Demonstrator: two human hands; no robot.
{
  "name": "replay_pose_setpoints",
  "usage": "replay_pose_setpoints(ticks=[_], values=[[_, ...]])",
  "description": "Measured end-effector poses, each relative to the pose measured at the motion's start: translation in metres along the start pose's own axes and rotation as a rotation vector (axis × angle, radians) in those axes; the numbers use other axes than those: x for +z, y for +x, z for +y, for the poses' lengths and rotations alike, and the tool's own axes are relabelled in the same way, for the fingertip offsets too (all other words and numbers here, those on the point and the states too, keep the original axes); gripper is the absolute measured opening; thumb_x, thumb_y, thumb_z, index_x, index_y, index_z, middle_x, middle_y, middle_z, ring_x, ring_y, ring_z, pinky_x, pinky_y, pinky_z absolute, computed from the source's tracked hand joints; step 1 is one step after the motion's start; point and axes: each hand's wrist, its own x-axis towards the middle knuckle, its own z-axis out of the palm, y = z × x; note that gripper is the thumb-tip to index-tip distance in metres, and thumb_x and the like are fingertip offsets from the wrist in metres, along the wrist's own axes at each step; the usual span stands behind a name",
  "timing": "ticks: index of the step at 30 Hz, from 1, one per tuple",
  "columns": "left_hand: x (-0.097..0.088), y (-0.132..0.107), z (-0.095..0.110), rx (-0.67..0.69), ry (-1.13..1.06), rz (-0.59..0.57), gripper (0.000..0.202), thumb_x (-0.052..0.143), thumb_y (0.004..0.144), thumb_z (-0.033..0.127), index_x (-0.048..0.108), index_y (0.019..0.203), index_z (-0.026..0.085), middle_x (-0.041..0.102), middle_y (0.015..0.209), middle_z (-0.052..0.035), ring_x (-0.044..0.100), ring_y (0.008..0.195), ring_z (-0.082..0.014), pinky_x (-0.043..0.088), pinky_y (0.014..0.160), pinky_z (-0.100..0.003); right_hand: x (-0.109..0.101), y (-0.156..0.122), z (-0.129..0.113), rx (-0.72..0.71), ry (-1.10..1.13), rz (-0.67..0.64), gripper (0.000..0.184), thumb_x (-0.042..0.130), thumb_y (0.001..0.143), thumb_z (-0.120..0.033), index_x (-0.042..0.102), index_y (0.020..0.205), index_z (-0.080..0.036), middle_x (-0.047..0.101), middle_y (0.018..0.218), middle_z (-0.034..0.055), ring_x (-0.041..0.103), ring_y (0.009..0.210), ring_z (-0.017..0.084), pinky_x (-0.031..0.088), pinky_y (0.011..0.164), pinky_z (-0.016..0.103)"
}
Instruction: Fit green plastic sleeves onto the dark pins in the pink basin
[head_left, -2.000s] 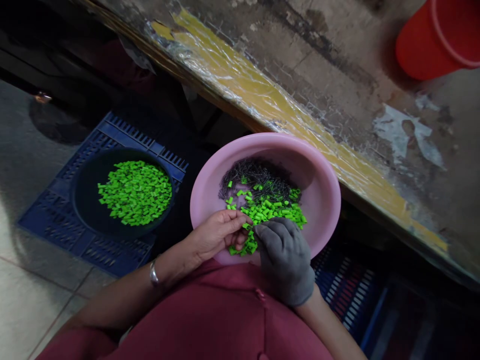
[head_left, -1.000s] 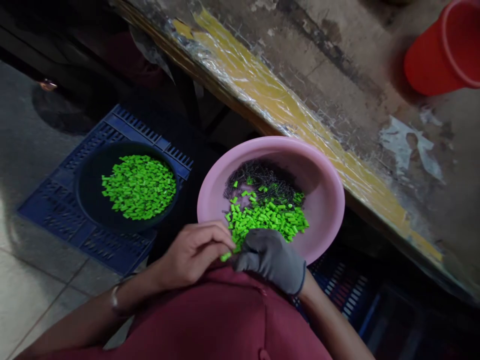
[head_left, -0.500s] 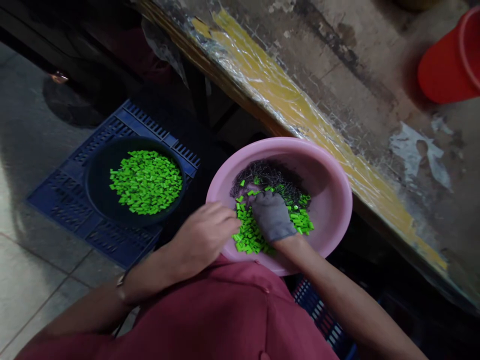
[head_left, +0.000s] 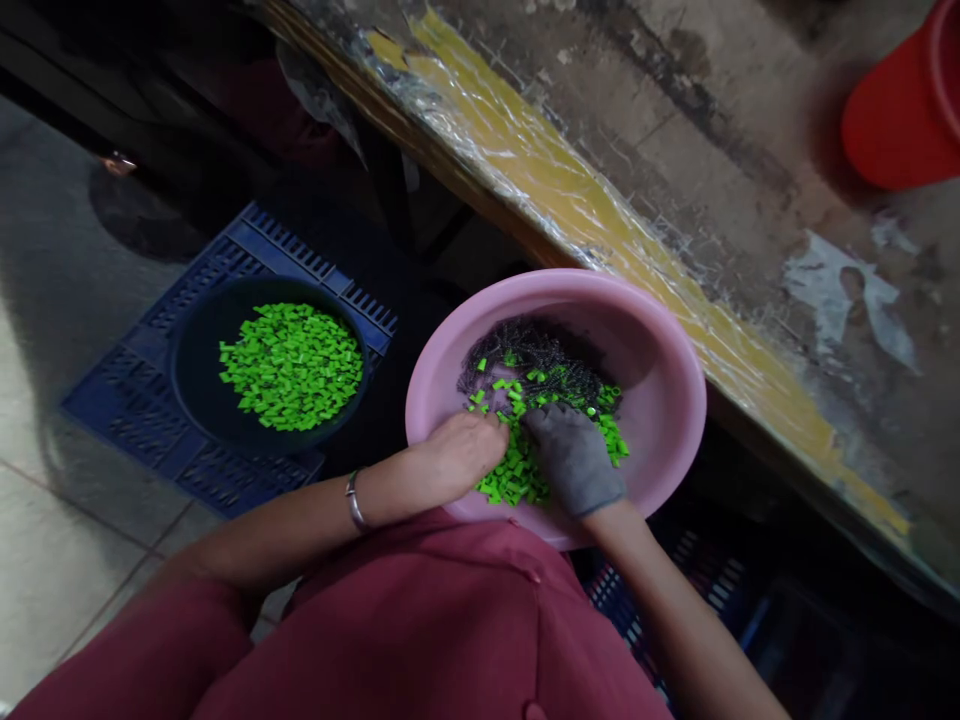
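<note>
A pink bowl (head_left: 660,400) rests on my lap and holds a heap of small green plastic pieces (head_left: 525,470) and a mass of small dark metal parts (head_left: 540,350). My bare left hand (head_left: 461,455) reaches into the near side of the bowl, fingers curled together among the green pieces. My right hand (head_left: 574,455), in a grey glove, lies beside it on the green heap, fingers bent down into the pieces. What either hand grips is hidden.
A black bowl (head_left: 195,390) of green pieces (head_left: 292,365) sits on a blue plastic crate (head_left: 120,410) on the tiled floor to my left. A worn workbench with a yellow taped edge (head_left: 570,200) runs behind. A red bucket (head_left: 900,110) stands at top right.
Both hands drew back to the bowl's near rim with a green piece, then went back into the heap. The left hand now lies deeper in the bowl.
</note>
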Motion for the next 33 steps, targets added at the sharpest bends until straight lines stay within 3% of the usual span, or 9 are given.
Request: replay_pose_setpoints(ticks=[6, 11, 16, 19, 22, 25, 27, 30, 33], values=[[0.004, 0.006, -0.002, -0.034, 0.023, -0.177, 0.020, 0.039, 0.087, 0.005, 0.056, 0.094, 0.010, 0.063, 0.079, -0.0085, 0.059, 0.068, -0.0189, 0.045, 0.060, -0.031, 0.004, -0.010, 0.002, 0.039, 0.045, -0.005, 0.021, 0.046, 0.093, -0.019, 0.067, 0.097, -0.021, 0.065, 0.091, 0.0077, 0.057, 0.089, 0.023, 0.038, 0.071, 0.031], [-0.004, 0.003, 0.001, 0.000, 0.052, -0.158, 0.021, 0.038, 0.087, 0.004, 0.057, 0.095, 0.010, 0.062, 0.084, -0.0088, 0.058, 0.075, -0.0203, 0.046, 0.066, -0.033, 0.000, 0.001, -0.002, 0.009, 0.009, 0.017, 0.022, 0.047, 0.091, -0.018, 0.068, 0.099, -0.021, 0.064, 0.093, 0.0104, 0.055, 0.091, 0.025, 0.038, 0.072, 0.033], [-0.025, -0.004, -0.001, -0.172, -0.034, -0.104, 0.023, 0.038, 0.085, 0.004, 0.060, 0.090, 0.009, 0.059, 0.085, -0.0100, 0.056, 0.075, -0.0196, 0.048, 0.068, -0.033, -0.004, 0.026, -0.020, 0.044, 0.034, -0.042, 0.028, 0.040, 0.091, -0.010, 0.065, 0.102, -0.014, 0.065, 0.099, 0.0165, 0.057, 0.095, 0.027, 0.039, 0.071, 0.035], [-0.036, -0.007, -0.003, -0.275, -0.318, 0.058, 0.022, 0.040, 0.089, 0.010, 0.062, 0.091, 0.011, 0.058, 0.089, -0.0081, 0.057, 0.080, -0.0173, 0.049, 0.074, -0.032, 0.000, 0.038, -0.033, 0.041, 0.066, -0.055, 0.028, 0.039, 0.090, -0.008, 0.065, 0.100, -0.012, 0.066, 0.100, 0.0171, 0.059, 0.093, 0.026, 0.040, 0.071, 0.035], [-0.043, -0.010, -0.004, -0.345, -0.777, 0.192, 0.019, 0.046, 0.089, 0.014, 0.065, 0.093, 0.013, 0.058, 0.091, -0.0054, 0.059, 0.082, -0.0145, 0.051, 0.076, -0.030, 0.003, 0.041, -0.039, 0.026, 0.098, -0.051, 0.025, 0.042, 0.090, -0.011, 0.065, 0.099, -0.012, 0.067, 0.100, 0.0163, 0.060, 0.091, 0.025, 0.041, 0.073, 0.035], [-0.044, -0.012, -0.002, -0.457, -1.279, 0.176, 0.018, 0.049, 0.087, 0.018, 0.064, 0.094, 0.011, 0.059, 0.093, -0.0056, 0.063, 0.073, -0.0120, 0.054, 0.068, -0.028, 0.003, 0.035, -0.036, 0.016, 0.123, -0.020, 0.022, 0.045, 0.089, -0.014, 0.065, 0.098, -0.013, 0.067, 0.099, 0.0152, 0.061, 0.091, 0.026, 0.041, 0.073, 0.035], [-0.041, -0.014, -0.002, -0.511, -1.502, 0.139, 0.020, 0.052, 0.087, 0.021, 0.064, 0.098, 0.010, 0.061, 0.087, -0.0054, 0.065, 0.070, -0.0125, 0.054, 0.067, -0.027, 0.003, 0.025, -0.029, 0.009, 0.139, 0.003, 0.019, 0.047, 0.089, -0.015, 0.066, 0.094, -0.015, 0.068, 0.096, 0.0130, 0.060, 0.092, 0.025, 0.041, 0.075, 0.035], [-0.037, -0.016, -0.002, -0.531, -1.653, 0.092, 0.026, 0.056, 0.086, 0.024, 0.065, 0.105, 0.011, 0.064, 0.078, -0.0040, 0.065, 0.069, -0.0124, 0.054, 0.069, -0.027, 0.002, 0.008, -0.016, 0.013, 0.254, 0.079, 0.016, 0.051, 0.088, -0.016, 0.066, 0.088, -0.017, 0.069, 0.090, 0.0078, 0.061, 0.087, 0.020, 0.042, 0.077, 0.030], [-0.035, -0.018, -0.001, -0.526, -1.696, 0.095, 0.029, 0.061, 0.082, 0.023, 0.066, 0.109, 0.014, 0.066, 0.085, -0.0043, 0.065, 0.073, -0.0120, 0.053, 0.073, -0.027, 0.003, -0.009, -0.009, 0.109, 0.609, 0.288, 0.014, 0.053, 0.085, -0.017, 0.067, 0.089, -0.018, 0.070, 0.090, 0.0047, 0.062, 0.084, 0.017, 0.045, 0.077, 0.028]])
